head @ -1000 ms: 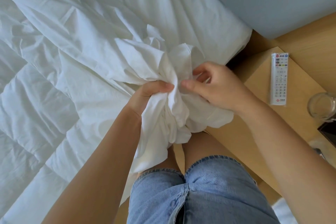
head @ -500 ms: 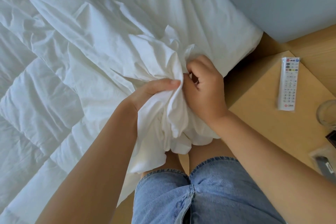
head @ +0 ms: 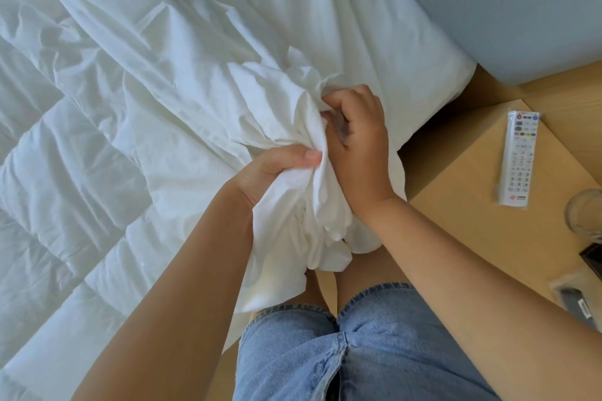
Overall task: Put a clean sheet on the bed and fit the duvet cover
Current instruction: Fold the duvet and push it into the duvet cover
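As the head camera looks down over the bed's right edge, I log what I see by size. Quilted white duvet (head: 65, 198) fills the left half of the view, lying flat with its stitched squares showing. Over it, running from top left toward the centre, lies the smooth white duvet cover (head: 202, 42), creased, its near end gathered into a thick bunch at the mattress edge just above the person's knees. Grey-blue headboard (head: 508, 3) takes the upper right corner. Light wooden bedside table (head: 472, 212) stands below it, beside the bed. Blue denim shorts (head: 358, 355) occupy the bottom centre. Left hand (head: 277, 172) grips the bunch from the left: thumb laid flat across the top of the folds, the other fingers curled underneath and hidden by cloth. Right hand (head: 361, 146) grips the same bunch from the right, knuckles up, fingers curled tight into the folds, tips buried; I cannot tell how much cloth they pinch. The two hands sit just beside each other, a ridge of fabric between them. White remote control (head: 521, 156) lies on the table, well apart from the hands. Clear glass (head: 586, 215) stands at the right edge, near the remote, cut off by the frame.
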`<act>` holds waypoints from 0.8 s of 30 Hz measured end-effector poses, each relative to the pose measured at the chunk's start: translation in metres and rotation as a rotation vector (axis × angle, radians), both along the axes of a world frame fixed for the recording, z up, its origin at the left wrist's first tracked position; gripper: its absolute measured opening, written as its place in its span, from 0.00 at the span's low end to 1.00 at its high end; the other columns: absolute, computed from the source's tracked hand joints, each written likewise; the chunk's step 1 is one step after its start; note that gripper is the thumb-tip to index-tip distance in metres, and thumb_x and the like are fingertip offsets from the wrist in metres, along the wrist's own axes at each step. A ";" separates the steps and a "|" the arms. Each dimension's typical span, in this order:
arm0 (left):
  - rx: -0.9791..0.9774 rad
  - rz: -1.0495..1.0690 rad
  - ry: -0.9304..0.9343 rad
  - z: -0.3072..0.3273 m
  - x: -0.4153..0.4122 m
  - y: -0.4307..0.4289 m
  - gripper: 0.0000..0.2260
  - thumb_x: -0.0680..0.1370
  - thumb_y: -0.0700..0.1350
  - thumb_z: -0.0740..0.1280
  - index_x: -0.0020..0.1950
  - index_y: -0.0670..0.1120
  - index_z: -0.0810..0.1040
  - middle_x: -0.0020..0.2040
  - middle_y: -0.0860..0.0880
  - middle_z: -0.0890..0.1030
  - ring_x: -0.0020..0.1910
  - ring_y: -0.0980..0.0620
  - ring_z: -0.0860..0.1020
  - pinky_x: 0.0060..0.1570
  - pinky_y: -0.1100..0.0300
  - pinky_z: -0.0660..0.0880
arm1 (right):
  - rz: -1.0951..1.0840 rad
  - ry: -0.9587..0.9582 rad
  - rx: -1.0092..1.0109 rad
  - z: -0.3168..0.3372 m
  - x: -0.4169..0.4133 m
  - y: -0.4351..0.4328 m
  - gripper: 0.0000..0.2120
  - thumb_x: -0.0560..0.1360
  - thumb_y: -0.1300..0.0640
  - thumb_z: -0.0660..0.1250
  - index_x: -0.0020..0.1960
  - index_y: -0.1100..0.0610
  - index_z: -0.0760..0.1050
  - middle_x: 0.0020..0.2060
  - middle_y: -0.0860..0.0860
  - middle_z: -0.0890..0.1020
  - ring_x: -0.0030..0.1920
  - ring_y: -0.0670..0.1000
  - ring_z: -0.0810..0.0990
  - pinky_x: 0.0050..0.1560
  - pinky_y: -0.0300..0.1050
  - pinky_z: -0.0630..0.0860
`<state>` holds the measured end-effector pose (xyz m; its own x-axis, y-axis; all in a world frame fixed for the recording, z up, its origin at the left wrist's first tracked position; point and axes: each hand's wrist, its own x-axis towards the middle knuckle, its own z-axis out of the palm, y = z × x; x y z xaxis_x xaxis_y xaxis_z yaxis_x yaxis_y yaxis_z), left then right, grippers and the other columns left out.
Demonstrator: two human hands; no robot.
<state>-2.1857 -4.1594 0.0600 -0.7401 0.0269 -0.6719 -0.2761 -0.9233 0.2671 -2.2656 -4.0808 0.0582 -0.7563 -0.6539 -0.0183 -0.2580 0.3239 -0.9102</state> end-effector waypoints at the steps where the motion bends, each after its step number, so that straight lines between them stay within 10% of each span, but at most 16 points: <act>1: 0.005 0.016 0.006 -0.001 0.002 0.001 0.13 0.49 0.31 0.79 0.31 0.37 0.82 0.28 0.45 0.81 0.28 0.52 0.82 0.27 0.64 0.77 | 0.015 -0.060 -0.006 0.000 -0.005 -0.001 0.03 0.73 0.62 0.63 0.41 0.61 0.74 0.39 0.42 0.70 0.44 0.51 0.71 0.44 0.38 0.66; 11: -0.116 0.026 -0.010 -0.018 0.018 0.002 0.12 0.58 0.40 0.69 0.39 0.46 0.85 0.35 0.46 0.83 0.36 0.49 0.83 0.36 0.57 0.79 | 0.221 -0.436 0.226 0.011 -0.047 -0.015 0.12 0.75 0.58 0.67 0.36 0.54 0.66 0.30 0.43 0.70 0.30 0.40 0.67 0.34 0.31 0.67; 19: -0.036 -0.046 0.091 -0.016 0.016 -0.011 0.18 0.51 0.41 0.80 0.40 0.44 0.86 0.37 0.47 0.85 0.37 0.51 0.84 0.35 0.59 0.80 | 0.256 -0.265 0.201 0.004 -0.050 -0.025 0.15 0.77 0.56 0.65 0.36 0.52 0.62 0.30 0.44 0.67 0.28 0.41 0.65 0.31 0.32 0.64; 24: -0.020 0.023 0.034 -0.025 0.017 -0.003 0.20 0.54 0.41 0.80 0.45 0.45 0.85 0.40 0.45 0.84 0.40 0.46 0.83 0.39 0.54 0.79 | 0.285 -0.659 0.455 0.000 -0.057 -0.006 0.21 0.74 0.41 0.65 0.45 0.61 0.77 0.40 0.53 0.83 0.39 0.46 0.82 0.47 0.42 0.78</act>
